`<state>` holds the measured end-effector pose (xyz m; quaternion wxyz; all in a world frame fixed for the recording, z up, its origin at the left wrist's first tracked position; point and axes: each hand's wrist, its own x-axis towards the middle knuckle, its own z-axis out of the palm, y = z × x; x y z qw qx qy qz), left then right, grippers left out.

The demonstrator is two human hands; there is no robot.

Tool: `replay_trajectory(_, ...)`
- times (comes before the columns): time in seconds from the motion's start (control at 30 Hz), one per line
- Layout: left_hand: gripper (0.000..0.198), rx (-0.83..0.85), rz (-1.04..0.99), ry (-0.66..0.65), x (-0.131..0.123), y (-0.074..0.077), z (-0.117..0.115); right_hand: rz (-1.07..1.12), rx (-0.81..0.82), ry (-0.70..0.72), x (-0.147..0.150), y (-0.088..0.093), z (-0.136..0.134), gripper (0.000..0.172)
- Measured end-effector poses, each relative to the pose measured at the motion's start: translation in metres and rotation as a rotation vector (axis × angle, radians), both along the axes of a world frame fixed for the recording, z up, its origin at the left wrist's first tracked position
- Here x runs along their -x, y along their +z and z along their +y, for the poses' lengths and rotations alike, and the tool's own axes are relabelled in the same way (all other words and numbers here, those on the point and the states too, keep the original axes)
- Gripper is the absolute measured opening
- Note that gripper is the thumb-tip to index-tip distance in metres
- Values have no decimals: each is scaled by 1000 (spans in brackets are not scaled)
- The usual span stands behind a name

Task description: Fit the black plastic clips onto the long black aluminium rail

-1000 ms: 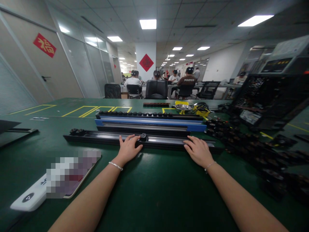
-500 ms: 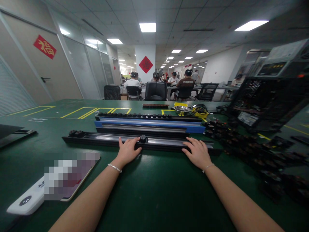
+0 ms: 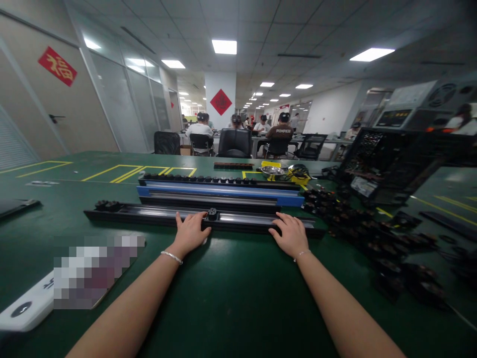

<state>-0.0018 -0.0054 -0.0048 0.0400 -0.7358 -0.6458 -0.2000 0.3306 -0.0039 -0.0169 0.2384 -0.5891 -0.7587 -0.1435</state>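
A long black rail with a silver channel lies across the green table in front of me. My left hand rests flat on its near edge, fingers stretched out, beside a small black slider on the rail. My right hand lies flat on the rail further right, fingers spread. Both hands hold nothing. Behind this rail lie a blue-edged rail and another black rail carrying a row of small black knobs.
A pile of several small black parts spreads over the table at right, below a black perforated case. A phone and a white device lie at near left. A metal bowl sits at the back. Seated people work beyond.
The view has swung slightly right, shifting everything left in the picture. Both hands stay flat on the near rail in the same places.
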Motion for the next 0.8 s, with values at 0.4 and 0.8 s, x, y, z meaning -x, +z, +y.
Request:
replay_trajectory(0.4, 47, 8, -30, 89, -14, 1, -2, -2, -2, 9, 0, 2, 0, 26)
replay_trajectory(0.8, 46, 34, 8, 74, -13, 0, 0, 7, 22, 21, -1, 3, 2, 26)
